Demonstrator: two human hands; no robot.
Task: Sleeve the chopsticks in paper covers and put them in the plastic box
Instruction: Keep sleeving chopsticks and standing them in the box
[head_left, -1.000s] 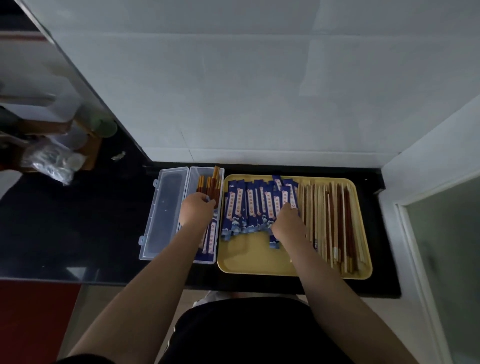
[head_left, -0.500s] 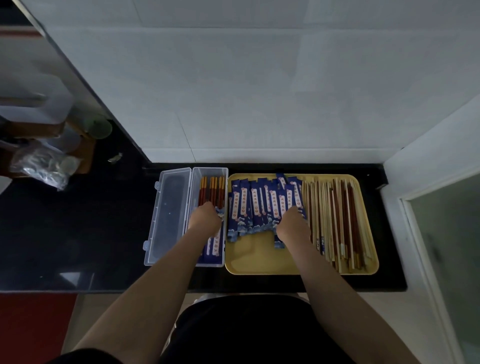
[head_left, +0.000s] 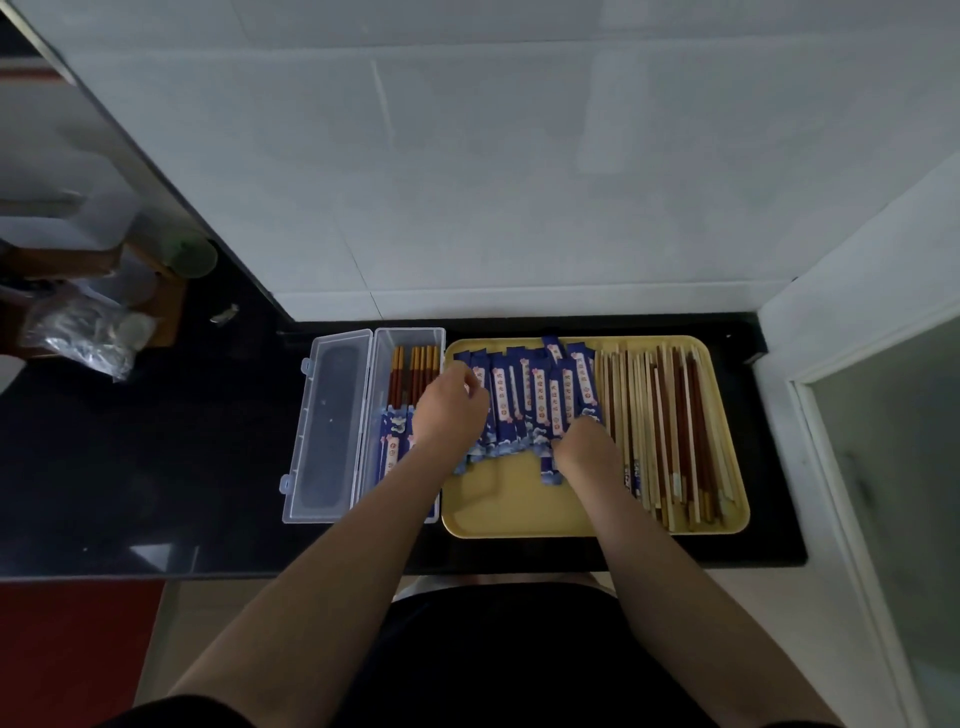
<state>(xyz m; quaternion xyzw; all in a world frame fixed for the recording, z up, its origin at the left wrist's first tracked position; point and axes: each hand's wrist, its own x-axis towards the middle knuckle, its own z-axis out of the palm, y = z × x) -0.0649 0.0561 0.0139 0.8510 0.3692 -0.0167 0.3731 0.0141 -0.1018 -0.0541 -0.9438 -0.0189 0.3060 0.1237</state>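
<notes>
A clear plastic box lies open on the black counter, holding several sleeved chopsticks with their brown tips showing. Right of it a yellow tray carries a fan of blue paper covers and a pile of bare chopsticks. My left hand hovers over the tray's left edge above the covers, fingers loosely curled with nothing seen in them. My right hand rests knuckles-up on the covers, and one blue cover sticks out from under its curled fingers.
The box's hinged lid lies flat to the left. A crumpled plastic bag and wooden items sit far left on the counter. White tiled walls close in behind and to the right of the tray.
My left hand has left the plastic box and moved right, over the blue covers at the tray's left edge. My right hand has stayed on the covers.
</notes>
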